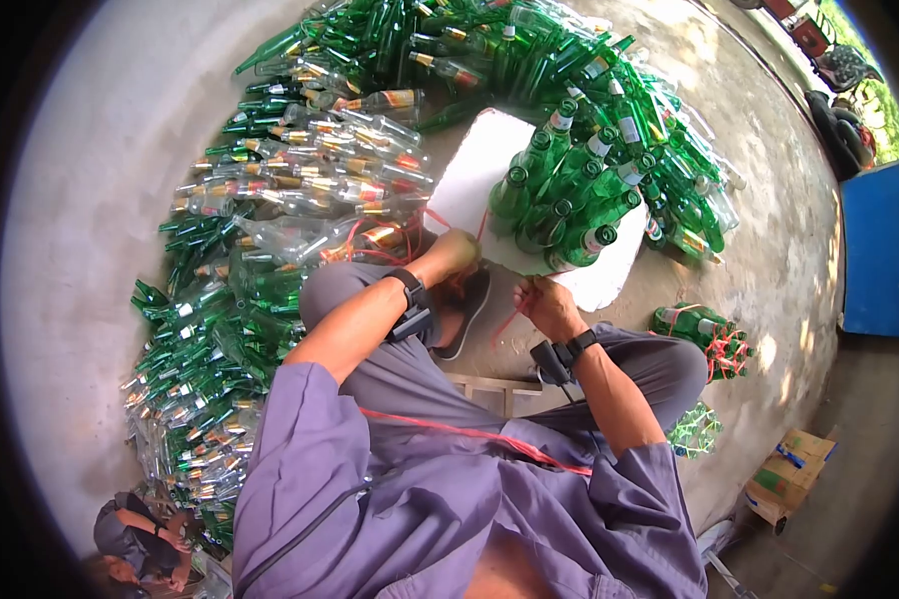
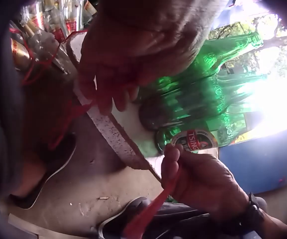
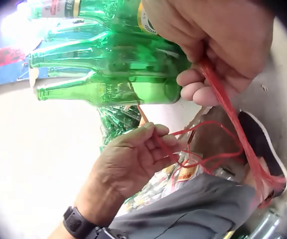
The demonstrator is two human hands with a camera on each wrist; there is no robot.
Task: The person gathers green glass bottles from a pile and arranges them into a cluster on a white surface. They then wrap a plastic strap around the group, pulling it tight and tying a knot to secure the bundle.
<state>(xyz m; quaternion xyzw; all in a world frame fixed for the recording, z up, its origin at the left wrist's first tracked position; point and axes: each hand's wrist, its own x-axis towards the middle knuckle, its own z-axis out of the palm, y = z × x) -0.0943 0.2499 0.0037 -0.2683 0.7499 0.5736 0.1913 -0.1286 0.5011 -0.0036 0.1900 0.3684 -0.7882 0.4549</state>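
Green glass bottles (image 1: pixel 554 190) stand in a tight group on a white foam board (image 1: pixel 469 160). My left hand (image 1: pixel 454 255), at the board's near edge, pinches a red plastic string (image 3: pixel 233 119) between thumb and fingers. In the right wrist view, the string runs from that left hand (image 3: pixel 133 159) toward the bottles and hangs in loose loops. My right hand (image 1: pixel 549 304) grips another length of the string close to the nearest bottles, and a tail hangs down from its fingers. A labelled bottle (image 2: pixel 195 139) stands just behind the right hand (image 2: pixel 203 179) in the left wrist view.
Piles of clear bottles (image 1: pixel 310 170) and green bottles (image 1: pixel 390 40) lie around the left and far sides. A tied bundle of green bottles (image 1: pixel 704 334) sits at right, near a cardboard box (image 1: pixel 794 469) and a blue panel (image 1: pixel 881 250). Another person (image 1: pixel 140 544) sits at lower left.
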